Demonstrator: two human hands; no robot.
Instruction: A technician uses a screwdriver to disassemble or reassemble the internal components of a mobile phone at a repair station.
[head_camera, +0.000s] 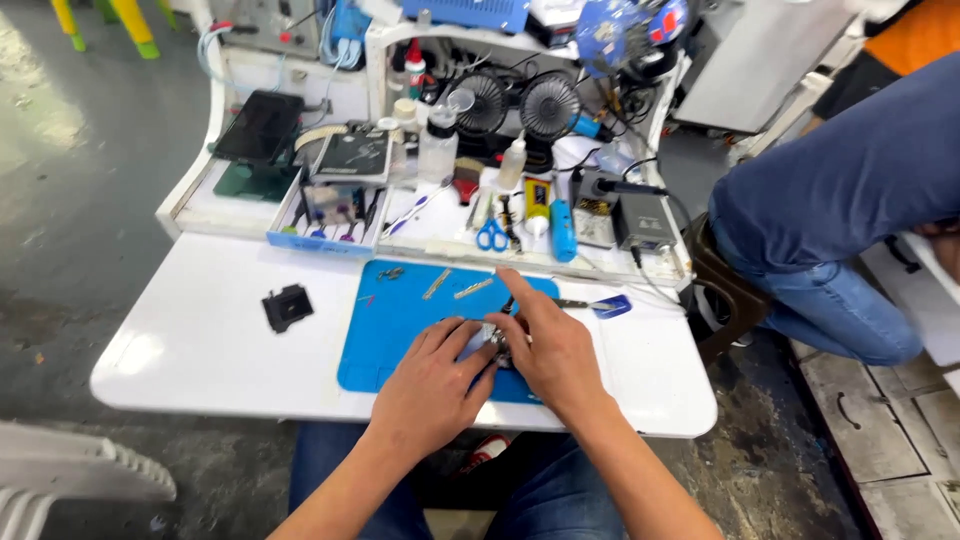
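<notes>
A crowded white workbench (200, 340) is seen from above, with a blue mat (400, 320) at its front edge, 2 small black fans (515, 103) at the back and blue scissors (491, 236) among the tools behind the mat. A small metallic part (497, 345) is held over the mat between the left hand (432, 385) and the right hand (552, 350), the fingers of both being closed on it, though what kind of part it is cannot be told. The part could slip and be lost among the loose metal pieces (455, 287) nearby, probably if the pinch is loosened.
</notes>
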